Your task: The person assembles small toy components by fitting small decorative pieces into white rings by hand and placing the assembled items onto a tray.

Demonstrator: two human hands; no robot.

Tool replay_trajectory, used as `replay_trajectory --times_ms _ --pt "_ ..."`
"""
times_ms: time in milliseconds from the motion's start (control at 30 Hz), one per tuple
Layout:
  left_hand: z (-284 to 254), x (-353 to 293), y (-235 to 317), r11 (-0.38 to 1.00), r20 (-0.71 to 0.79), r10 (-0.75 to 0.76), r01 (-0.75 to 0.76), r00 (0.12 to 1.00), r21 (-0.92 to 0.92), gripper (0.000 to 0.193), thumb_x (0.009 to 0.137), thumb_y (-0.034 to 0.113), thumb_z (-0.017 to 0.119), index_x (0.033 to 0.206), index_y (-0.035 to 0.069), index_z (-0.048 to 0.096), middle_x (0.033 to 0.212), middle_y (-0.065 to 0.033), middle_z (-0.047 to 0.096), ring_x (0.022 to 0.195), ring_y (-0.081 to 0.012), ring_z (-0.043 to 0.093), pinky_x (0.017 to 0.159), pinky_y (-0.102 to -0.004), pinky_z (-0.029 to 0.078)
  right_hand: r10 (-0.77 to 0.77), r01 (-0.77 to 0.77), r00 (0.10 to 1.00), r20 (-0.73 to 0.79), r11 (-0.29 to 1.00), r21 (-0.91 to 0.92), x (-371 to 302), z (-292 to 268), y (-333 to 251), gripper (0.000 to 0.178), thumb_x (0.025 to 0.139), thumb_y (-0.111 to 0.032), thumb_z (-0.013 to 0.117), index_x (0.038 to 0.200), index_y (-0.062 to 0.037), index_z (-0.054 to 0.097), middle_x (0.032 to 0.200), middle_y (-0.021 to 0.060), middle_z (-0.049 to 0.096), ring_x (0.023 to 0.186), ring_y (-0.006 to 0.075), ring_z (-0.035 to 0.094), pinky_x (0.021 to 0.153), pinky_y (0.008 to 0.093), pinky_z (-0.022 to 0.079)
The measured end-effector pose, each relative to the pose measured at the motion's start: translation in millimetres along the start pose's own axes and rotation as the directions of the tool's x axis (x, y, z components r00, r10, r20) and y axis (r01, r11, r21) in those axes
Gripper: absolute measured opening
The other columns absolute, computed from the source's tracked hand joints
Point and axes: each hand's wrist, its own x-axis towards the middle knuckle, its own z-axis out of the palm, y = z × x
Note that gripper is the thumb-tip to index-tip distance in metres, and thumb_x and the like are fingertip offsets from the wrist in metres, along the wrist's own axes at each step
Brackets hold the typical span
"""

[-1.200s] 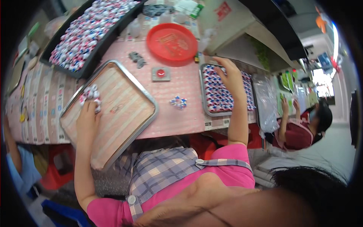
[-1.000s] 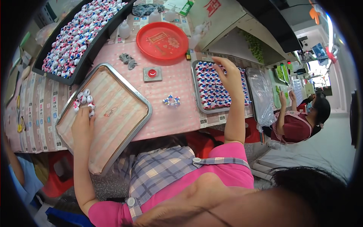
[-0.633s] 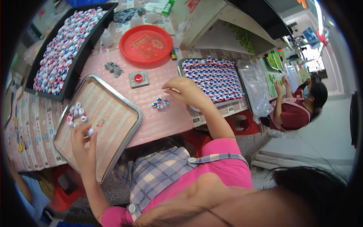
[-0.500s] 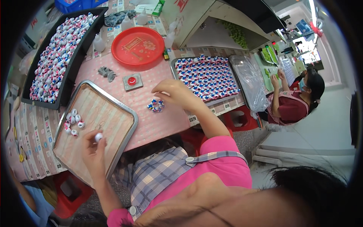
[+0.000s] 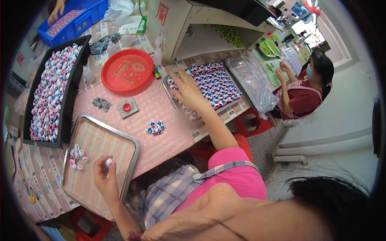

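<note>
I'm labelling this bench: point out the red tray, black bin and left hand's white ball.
Round red tray [image 5: 134,81], head view: inner base.
Black bin [image 5: 69,96], head view: right wall.
White ball [image 5: 109,162], head view: middle.

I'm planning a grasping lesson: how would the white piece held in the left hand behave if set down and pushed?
The white piece looks rounded, so it would probably roll. Its surface appears smooth, so it may slip. It is small against the left hand, so likely light.

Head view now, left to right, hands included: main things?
Black bin → left hand holding a white ball → grey square block with red top → blue-and-white bead cluster → open right hand → plastic-covered tray → co-worker in dark red.
</note>
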Motion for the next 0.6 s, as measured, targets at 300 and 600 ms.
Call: replay_trajectory --times_ms 300,600 --pt "-5 3 0 1.000 -0.006 0.015 -0.015 1.000 0.009 0.018 0.081 0.000 0.056 0.099 0.002 0.053 0.092 -0.0009 0.055 0.073 -0.0040 0.046 0.065 -0.0166 0.038 0.138 -0.136 0.990 0.001 0.980 -0.142 1 -6 52 0.062 0.078 -0.033 0.059 0.124 0.0034 0.038 0.127 0.0268 0.037 0.121 0.0384 0.033 0.099 0.0452 0.028" --pt "-5 7 -1 1.000 -0.004 0.026 -0.026 1.000 0.001 0.019 0.081 0.000 0.056 0.099 0.002 0.052 0.093 -0.0017 0.055 0.071 -0.0046 0.046 0.064 -0.0170 0.038 0.232 -0.249 0.967 -0.105 0.949 -0.196 -10 -21 81 0.059 0.079 -0.035 0.057 0.121 0.0028 0.041 0.125 0.0233 0.040 0.121 0.0361 0.035 0.099 0.0443 0.029"
